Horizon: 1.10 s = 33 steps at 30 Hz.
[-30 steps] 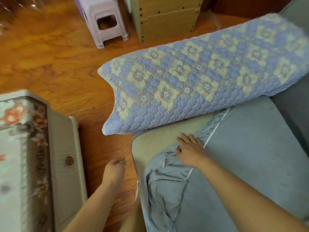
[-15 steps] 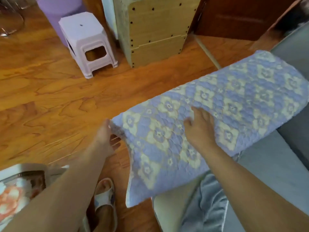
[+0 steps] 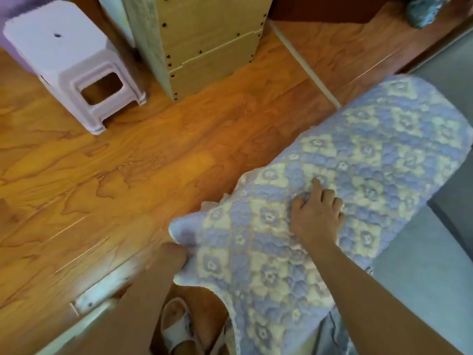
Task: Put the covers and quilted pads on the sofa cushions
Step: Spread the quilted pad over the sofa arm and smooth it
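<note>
A quilted pad (image 3: 358, 175), blue with cream flower squares, lies folded over across the grey sofa cushion (image 3: 422, 283) and hangs off its left edge. My left hand (image 3: 171, 254) pinches the pad's near left corner from below. My right hand (image 3: 316, 213) presses on top of the pad with fingers curled into the fabric. A bunched bit of the grey cover (image 3: 332, 334) shows under the pad near my right forearm.
Wooden floor (image 3: 128, 175) spreads to the left. A pale purple plastic stool (image 3: 69, 62) and a wooden cabinet (image 3: 210, 42) stand at the back. A white sandal (image 3: 176, 326) on a foot is below the pad. A pale tray edge (image 3: 102, 293) lies at lower left.
My right hand left the grey cover and moved onto the pad; my left hand rose to take the pad's corner. The pad has been drawn nearer and further over the cushion.
</note>
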Available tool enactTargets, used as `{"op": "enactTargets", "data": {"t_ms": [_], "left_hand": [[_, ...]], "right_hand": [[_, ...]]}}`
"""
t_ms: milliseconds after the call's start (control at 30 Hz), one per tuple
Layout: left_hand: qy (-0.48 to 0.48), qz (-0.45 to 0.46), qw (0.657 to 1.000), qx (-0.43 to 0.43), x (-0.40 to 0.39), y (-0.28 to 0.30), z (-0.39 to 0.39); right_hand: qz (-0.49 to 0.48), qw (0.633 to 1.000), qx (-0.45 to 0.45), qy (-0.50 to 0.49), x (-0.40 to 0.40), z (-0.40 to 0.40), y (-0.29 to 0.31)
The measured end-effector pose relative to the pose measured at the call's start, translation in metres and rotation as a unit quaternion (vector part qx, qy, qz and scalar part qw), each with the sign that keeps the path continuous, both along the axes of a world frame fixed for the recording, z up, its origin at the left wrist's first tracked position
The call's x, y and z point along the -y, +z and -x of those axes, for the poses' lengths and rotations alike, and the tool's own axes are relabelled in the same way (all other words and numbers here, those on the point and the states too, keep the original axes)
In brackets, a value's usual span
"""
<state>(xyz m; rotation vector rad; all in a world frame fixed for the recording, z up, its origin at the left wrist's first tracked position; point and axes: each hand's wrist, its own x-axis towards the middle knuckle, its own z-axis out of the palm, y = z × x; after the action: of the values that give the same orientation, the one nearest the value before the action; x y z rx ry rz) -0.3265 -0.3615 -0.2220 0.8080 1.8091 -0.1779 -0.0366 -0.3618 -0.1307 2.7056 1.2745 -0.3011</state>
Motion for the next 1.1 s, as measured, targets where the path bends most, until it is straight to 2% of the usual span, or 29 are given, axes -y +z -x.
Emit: {"op": "enactTargets", "data": {"t_ms": [67,167,233,300,400,500,567,633,700,767,833,867,933,1100], "left_hand": [[-0.035,-0.049,0.998,-0.011,-0.027,0.02,-0.013],[-0.028,-0.141,0.985,0.1,-0.06,0.062,-0.056],[-0.05,-0.13,0.97,0.197,-0.074,0.084,-0.095],[-0.123,-0.124,0.954,0.243,-0.083,0.079,-0.125],[-0.237,-0.097,0.942,0.218,-0.098,0.042,-0.137],[-0.278,-0.011,0.939,0.199,-0.122,0.031,-0.132],[-0.291,0.027,0.927,0.233,-0.133,0.037,-0.131],[-0.332,0.07,0.9,0.274,-0.15,0.044,-0.131],[-0.409,0.116,0.867,0.259,-0.161,0.037,-0.128],[-0.53,0.167,0.801,0.221,-0.186,0.038,-0.122],[-0.622,0.157,0.746,0.178,-0.219,0.045,-0.125],[-0.628,0.131,0.747,0.175,-0.239,0.049,-0.133],[-0.585,0.089,0.779,0.206,-0.279,0.062,-0.16],[-0.402,0.045,0.869,0.285,-0.353,0.102,-0.261]], "right_hand": [[0.028,0.999,-0.019,0.001,-0.006,-0.008,0.005],[0.016,0.998,-0.061,-0.011,-0.015,-0.02,0.01],[-0.039,0.994,-0.097,-0.03,-0.022,-0.026,0.014],[-0.087,0.99,-0.107,-0.025,-0.026,-0.037,0.016],[-0.086,0.989,-0.118,-0.028,-0.029,-0.046,0.012],[-0.073,0.994,-0.074,-0.031,-0.037,-0.043,0.008],[-0.068,0.994,-0.052,-0.063,-0.044,-0.04,0.005],[-0.057,0.987,-0.073,-0.134,-0.061,-0.038,0.01],[-0.004,0.977,-0.082,-0.199,-0.079,-0.04,0.015],[0.027,0.964,-0.087,-0.249,-0.1,-0.046,0.024],[0.01,0.951,-0.085,-0.296,-0.12,-0.057,0.038],[-0.01,0.947,-0.086,-0.308,-0.13,-0.065,0.044],[-0.047,0.947,-0.093,-0.302,-0.146,-0.085,0.052],[-0.032,0.959,-0.1,-0.263,-0.172,-0.136,0.048]]}}
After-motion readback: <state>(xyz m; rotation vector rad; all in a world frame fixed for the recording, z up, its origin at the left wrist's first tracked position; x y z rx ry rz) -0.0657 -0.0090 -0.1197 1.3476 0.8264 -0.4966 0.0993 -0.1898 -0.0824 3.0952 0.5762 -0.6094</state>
